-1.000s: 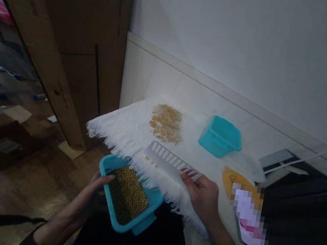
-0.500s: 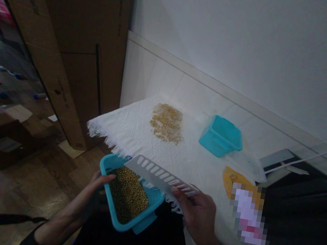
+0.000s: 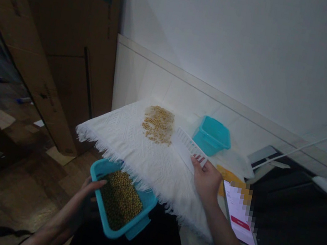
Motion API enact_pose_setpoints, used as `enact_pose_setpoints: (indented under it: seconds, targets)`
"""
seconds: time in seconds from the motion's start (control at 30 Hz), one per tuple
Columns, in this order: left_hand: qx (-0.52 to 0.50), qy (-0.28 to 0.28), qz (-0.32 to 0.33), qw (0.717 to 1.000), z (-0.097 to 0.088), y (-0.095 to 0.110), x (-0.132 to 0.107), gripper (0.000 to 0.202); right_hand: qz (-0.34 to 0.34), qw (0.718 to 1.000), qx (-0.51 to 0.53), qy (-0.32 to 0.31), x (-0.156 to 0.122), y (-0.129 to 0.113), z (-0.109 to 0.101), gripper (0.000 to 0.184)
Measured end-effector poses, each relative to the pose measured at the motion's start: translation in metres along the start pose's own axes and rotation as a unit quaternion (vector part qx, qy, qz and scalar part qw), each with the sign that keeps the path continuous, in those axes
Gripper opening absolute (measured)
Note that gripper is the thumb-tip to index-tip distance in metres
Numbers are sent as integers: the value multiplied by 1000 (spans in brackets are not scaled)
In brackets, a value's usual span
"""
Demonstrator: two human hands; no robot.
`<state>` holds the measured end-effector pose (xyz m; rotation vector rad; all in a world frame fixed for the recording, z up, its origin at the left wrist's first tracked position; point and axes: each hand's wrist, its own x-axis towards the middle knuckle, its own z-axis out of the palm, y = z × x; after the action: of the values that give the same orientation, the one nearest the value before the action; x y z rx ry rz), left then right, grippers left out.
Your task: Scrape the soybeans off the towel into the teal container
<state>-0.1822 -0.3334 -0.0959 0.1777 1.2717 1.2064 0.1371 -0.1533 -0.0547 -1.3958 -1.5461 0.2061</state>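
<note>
My left hand point(image 3: 89, 196) grips a turquoise plastic bin point(image 3: 149, 204) by its left rim, thumb over the edge, below the table's fringed front edge. Yellow beans point(image 3: 124, 200), like soybeans, lie inside it. In my right hand point(image 3: 207, 181) is a white slotted plastic strip point(image 3: 187, 145), held at its near right end above the white cloth point(image 3: 117, 131). The strip's far end is close to the right side of a spread-out patch of beans point(image 3: 158, 125) on the cloth. A second turquoise bin point(image 3: 213, 137) stands just beyond the strip.
A phone point(image 3: 238, 216) with a lit screen lies at the table's right, by a yellow packet point(image 3: 230, 176). Behind the table is a white wall point(image 3: 227, 45). A tall cardboard box point(image 3: 67, 59) stands left; a black object point(image 3: 288, 220) sits right.
My right hand has moved the slotted strip forward, away from above the held bin to beside the bean patch. My left hand still holds the bin. The view has shifted slightly.
</note>
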Motion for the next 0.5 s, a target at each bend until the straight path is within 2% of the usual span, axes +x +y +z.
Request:
enact_pose_setpoints:
  seconds: [0.17, 0.37, 0.5]
  targets:
    - [7, 2, -1, 1000, 1, 0, -2, 80, -1, 1000, 29, -11, -6, -11, 7, 48]
    - [8, 5, -2, 1000, 0, 0, -1, 83, 4, 995, 81, -53, -17, -25, 16, 45]
    - [2, 4, -7, 1000, -1, -1, 1, 86, -3, 995, 88, -53, -13, -28, 14, 44]
